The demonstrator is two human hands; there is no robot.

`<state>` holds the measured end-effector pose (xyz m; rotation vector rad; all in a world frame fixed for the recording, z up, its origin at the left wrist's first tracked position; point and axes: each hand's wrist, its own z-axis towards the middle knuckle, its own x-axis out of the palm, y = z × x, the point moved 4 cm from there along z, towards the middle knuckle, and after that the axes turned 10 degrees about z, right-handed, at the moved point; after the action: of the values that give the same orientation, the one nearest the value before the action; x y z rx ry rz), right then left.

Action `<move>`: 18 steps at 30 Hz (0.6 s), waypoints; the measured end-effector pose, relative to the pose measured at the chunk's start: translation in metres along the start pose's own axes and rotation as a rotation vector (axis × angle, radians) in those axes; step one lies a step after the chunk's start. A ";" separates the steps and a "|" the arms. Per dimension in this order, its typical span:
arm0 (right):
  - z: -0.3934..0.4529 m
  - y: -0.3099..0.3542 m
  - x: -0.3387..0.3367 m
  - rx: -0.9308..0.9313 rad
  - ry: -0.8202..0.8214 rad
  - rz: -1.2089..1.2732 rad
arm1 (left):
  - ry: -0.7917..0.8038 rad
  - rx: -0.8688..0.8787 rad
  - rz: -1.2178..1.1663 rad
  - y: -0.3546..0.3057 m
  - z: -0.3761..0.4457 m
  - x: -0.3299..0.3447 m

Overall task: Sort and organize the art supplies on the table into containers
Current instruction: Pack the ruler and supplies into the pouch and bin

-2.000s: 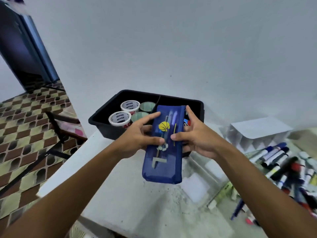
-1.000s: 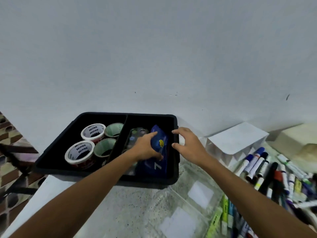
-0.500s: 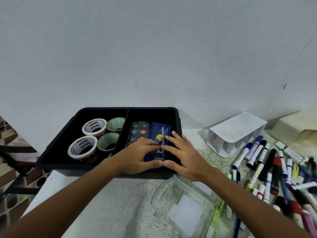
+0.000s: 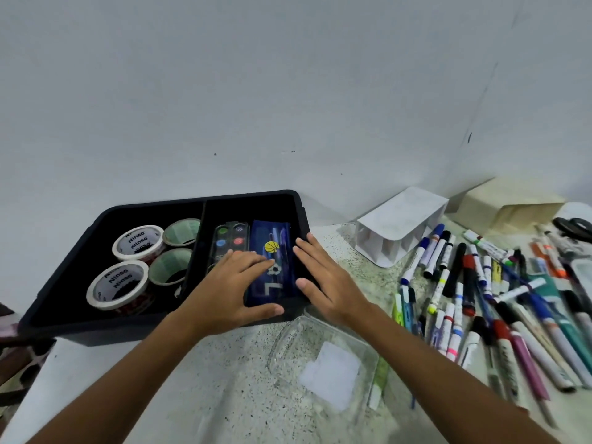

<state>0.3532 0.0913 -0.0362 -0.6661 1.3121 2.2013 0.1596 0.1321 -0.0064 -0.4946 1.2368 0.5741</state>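
Observation:
A blue pencil case lies flat in the right compartment of the black tray, beside a watercolour palette. My left hand rests with straight fingers over the palette and the case's left edge. My right hand lies flat along the case's right edge and the tray's rim. The left compartment holds several tape rolls. A heap of markers and pens covers the table to the right.
A clear plastic container lies on the speckled table in front of the tray. A white divided holder lies on its side near the wall, with a beige box behind it. Scissors sit at the far right.
The blue pencil case went from both hands above the table into the tray's right compartment. Both hands then flattened on it and have now slid apart to its edges.

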 end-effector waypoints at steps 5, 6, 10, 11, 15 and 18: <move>-0.021 0.001 -0.005 0.156 0.078 0.007 | -0.457 0.206 0.180 -0.038 -0.021 -0.005; -0.029 0.000 -0.008 0.184 0.096 -0.015 | -0.485 0.252 0.156 -0.054 -0.030 0.000; -0.073 -0.003 -0.020 0.190 0.210 -0.196 | -0.251 0.294 -0.003 -0.103 -0.056 0.052; -0.082 -0.006 -0.022 0.155 0.221 -0.247 | -0.164 0.233 -0.014 -0.107 -0.056 0.066; -0.122 -0.017 -0.029 0.010 0.248 -0.427 | 0.041 0.076 0.020 -0.114 -0.053 0.095; -0.140 -0.024 -0.039 0.003 0.226 -0.421 | 0.127 0.065 0.002 -0.106 -0.056 0.098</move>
<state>0.4205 -0.0298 -0.0859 -1.1052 1.1500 1.8224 0.2095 0.0296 -0.1111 -0.4816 1.3729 0.5085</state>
